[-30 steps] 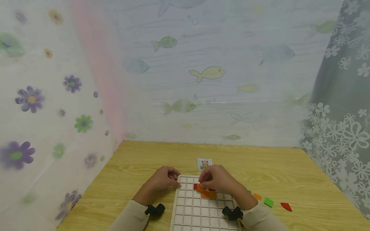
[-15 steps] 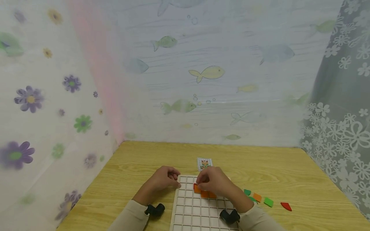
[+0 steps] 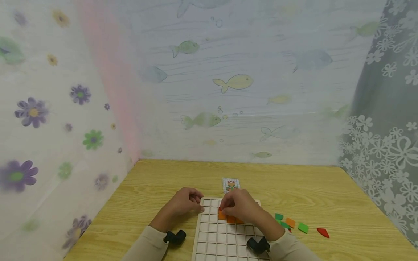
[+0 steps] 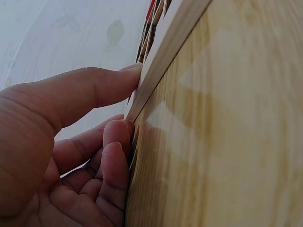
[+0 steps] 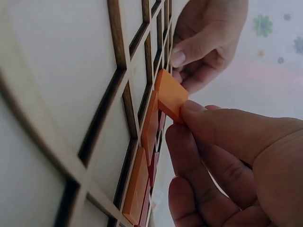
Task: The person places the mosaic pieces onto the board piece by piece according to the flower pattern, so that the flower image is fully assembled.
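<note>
My right hand [image 3: 241, 206] pinches an orange square tile [image 5: 170, 94] between thumb and fingertips. The tile is tilted, one edge down at the wooden grid board [image 3: 212, 237]. Beside it two orange tiles [image 5: 137, 185] sit in cells of the board, with dark red pieces [image 5: 154, 169] just behind them, partly hidden by my hand in the head view. My left hand [image 3: 185, 201] holds the board's far left corner, thumb on the top edge and curled fingers against the side [image 4: 156, 61].
A small printed card [image 3: 230, 185] with a gridded flower picture lies beyond the board. To the right are loose tiles: a green square [image 3: 303, 227], an orange square [image 3: 290, 222], a red quarter-round piece [image 3: 323, 232] and dark green pieces [image 3: 279, 216]. Patterned cloth walls surround the wooden table [image 3: 163, 177].
My right hand has shifted slightly left with the orange tile, which now covers the red piece at the row's left end. The left hand stays on the board's corner.
</note>
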`<state>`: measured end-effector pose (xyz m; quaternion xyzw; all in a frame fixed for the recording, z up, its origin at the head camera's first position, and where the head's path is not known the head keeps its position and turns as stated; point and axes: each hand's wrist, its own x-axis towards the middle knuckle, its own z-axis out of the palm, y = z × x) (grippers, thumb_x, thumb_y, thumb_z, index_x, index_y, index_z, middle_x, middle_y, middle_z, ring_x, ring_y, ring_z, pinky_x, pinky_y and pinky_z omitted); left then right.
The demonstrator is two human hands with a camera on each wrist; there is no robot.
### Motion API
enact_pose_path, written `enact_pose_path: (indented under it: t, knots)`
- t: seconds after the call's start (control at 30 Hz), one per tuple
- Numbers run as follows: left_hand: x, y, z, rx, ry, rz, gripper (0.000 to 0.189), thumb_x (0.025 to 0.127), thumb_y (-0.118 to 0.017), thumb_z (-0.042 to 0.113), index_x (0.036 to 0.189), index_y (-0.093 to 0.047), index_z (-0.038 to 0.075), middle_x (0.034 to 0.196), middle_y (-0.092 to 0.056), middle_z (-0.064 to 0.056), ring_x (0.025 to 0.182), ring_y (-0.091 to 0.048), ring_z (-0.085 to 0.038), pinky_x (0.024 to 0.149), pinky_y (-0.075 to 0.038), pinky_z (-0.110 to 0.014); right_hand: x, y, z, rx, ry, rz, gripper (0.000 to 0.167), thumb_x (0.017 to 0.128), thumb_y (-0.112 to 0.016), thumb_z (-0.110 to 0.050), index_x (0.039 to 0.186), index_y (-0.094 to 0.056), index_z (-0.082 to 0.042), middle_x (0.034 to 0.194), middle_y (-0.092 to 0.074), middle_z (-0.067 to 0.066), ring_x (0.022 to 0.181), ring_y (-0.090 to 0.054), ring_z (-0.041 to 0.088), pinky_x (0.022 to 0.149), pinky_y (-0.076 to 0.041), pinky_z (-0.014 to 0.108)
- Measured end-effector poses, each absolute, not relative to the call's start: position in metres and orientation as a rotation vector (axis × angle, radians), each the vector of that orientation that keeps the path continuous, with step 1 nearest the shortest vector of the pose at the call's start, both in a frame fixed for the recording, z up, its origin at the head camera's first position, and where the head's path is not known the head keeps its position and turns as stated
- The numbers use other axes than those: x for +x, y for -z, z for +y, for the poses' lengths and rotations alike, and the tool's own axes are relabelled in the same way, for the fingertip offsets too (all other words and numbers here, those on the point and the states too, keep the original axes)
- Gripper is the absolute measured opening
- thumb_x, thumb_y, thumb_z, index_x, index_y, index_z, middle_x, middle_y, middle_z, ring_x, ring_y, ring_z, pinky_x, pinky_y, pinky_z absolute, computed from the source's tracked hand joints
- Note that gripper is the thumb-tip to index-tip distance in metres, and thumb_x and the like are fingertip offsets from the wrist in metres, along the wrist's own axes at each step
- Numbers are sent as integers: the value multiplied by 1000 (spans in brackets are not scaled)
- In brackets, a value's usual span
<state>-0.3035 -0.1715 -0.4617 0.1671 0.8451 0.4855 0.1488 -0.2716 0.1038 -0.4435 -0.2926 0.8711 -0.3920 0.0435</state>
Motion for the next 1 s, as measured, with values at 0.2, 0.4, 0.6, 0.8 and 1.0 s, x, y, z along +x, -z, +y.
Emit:
enact_pose_path:
  t: [0.2,0.4,0.6,0.8,1.0]
  knots:
    - [-303,461,-171,484,-1396,2430,43,84,-86,15,121,-69,3,98,-63,-7,86,-59,-20,75,-51,-34,-270,442,102,-918,1204,2653,6,90,-81,-9,88,-78,-13,82,-75,-6,74,-68,5,71,-55,24]
    - [-303,461,-171,488,-1394,2442,43,84,-87,15,121,-69,3,98,-63,-6,86,-59,-20,74,-51,-34,-269,442,102,-892,1174,2642,7,89,-82,-11,87,-78,-16,80,-75,-8,72,-67,5,70,-53,26]
    - [-305,463,-170,516,-1381,2477,45,81,-88,14,120,-70,1,98,-65,-7,85,-60,-18,74,-51,-33,-268,442,102,-879,1163,2629,7,90,-82,-14,87,-78,-18,80,-75,-8,72,-68,5,71,-53,27]
    - [-306,464,-170,512,-1372,2487,45,80,-89,15,119,-71,2,98,-66,-6,85,-61,-17,74,-52,-31,-268,442,102,-869,1168,2615,6,89,-82,-13,87,-78,-16,81,-76,-7,72,-68,6,72,-53,27]
    - [-305,463,-171,500,-1403,2435,45,82,-87,14,121,-69,1,98,-65,-6,86,-61,-18,74,-52,-31,-267,442,101,-879,1177,2609,7,88,-83,-10,87,-78,-14,81,-76,-6,73,-69,5,72,-54,26]
